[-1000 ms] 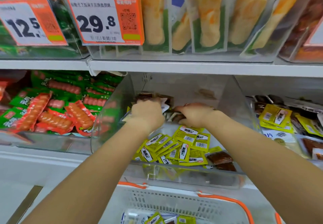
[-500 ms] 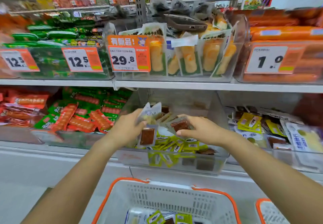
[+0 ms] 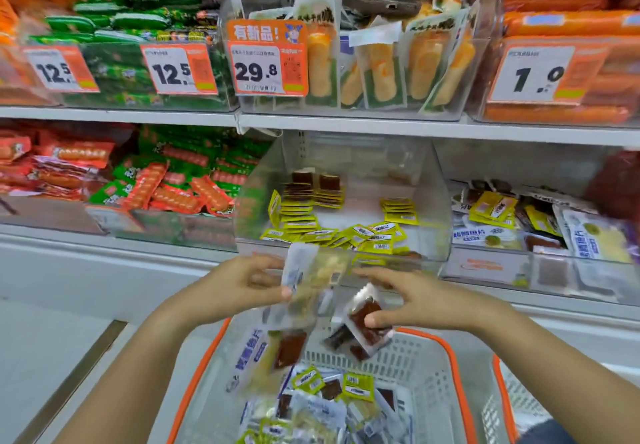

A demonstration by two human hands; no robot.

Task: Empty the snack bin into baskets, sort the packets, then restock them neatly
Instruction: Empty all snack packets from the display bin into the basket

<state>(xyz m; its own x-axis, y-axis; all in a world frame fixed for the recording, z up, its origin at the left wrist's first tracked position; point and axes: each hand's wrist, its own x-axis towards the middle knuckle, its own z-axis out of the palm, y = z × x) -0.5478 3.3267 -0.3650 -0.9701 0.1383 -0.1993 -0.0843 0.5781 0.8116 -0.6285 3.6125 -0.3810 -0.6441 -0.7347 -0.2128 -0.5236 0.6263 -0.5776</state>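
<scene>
Below shelved snack bin (image 3: 343, 208), both hands (image 3: 242, 284) (image 3: 426, 301) hold packets (image 3: 367, 322) over basket (image 3: 433, 384).

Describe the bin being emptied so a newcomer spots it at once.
Find the orange price tag reading 29.8 on the upper shelf. Directly below it sits a clear plastic bin, above the orange-rimmed basket. Unlike its crowded neighbours, it is half bare, holding mostly small yellow packets.

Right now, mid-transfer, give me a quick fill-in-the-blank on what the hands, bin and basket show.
1. The white basket below both hands has an ____ rim.
2. The packets left in the clear bin are mostly ____.
3. The price tag directly above that bin reads ____.
4. The right hand pinches a packet with ____ contents.

Missing: orange; yellow; 29.8; brown
</scene>
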